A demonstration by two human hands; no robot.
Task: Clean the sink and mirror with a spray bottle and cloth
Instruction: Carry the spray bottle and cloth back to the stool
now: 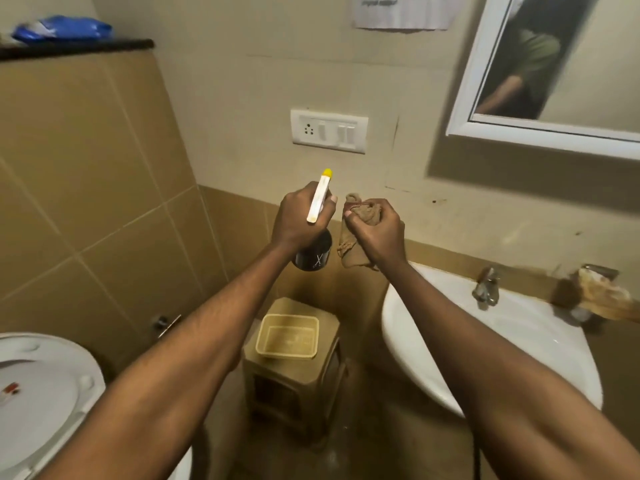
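Right now my left hand [299, 216] grips the spray bottle [313, 252] round its neck, nozzle tilted up; it is rigid, probably light, and best kept held there. Just beside it my right hand [375, 230] bunches the cloth [351, 251], soft and limp. Farther right sits the sink [433, 341], with the mirror [554, 81] above it on the wall.

Both arms stretched forward, left grip [298, 216] fingers curled, right grip [375, 230] clenched
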